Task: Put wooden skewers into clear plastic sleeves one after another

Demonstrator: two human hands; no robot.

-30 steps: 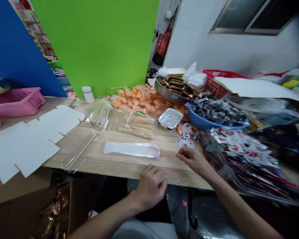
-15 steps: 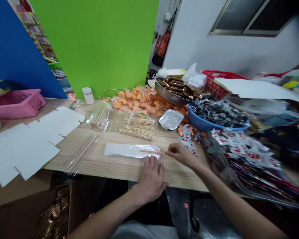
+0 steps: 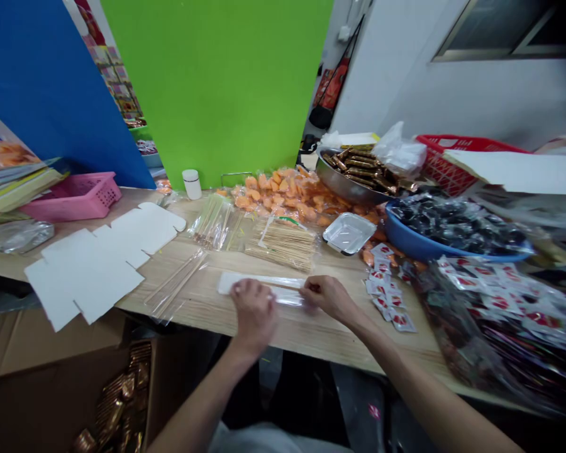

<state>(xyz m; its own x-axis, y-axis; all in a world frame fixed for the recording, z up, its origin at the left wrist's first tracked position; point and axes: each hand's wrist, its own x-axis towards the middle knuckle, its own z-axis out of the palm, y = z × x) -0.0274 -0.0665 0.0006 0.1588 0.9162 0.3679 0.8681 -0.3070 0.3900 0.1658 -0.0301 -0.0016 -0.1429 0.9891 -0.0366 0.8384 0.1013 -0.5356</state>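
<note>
A stack of clear plastic sleeves [image 3: 226, 281] lies flat on the wooden table in front of me. My right hand [image 3: 327, 296] is closed in a pinch at the right end of a thin wooden stick [image 3: 283, 287], which lies along the sleeves; whether it is inside the top one I cannot tell. Over the left part of the sleeves is my left hand [image 3: 255, 314], slightly blurred, its fingers bent down and apart. Behind the sleeves rests a bag of wooden sticks [image 3: 283, 242]. Sleeves with sticks in them [image 3: 179, 283] lie to the left.
White cut card sheets [image 3: 89, 264] and a pink basket [image 3: 75, 198] are at left. Orange wrapped pieces [image 3: 283, 192], a foil tray [image 3: 349, 233] and a metal bowl [image 3: 353, 182] stand behind. Rightward are small sachets [image 3: 387, 289] and a blue basin [image 3: 419, 245]. An open carton [image 3: 165, 377] sits below.
My left hand has moved left along the sleeves. My right hand has brought the stick left, farther over them. The view has turned a little to the left.
</note>
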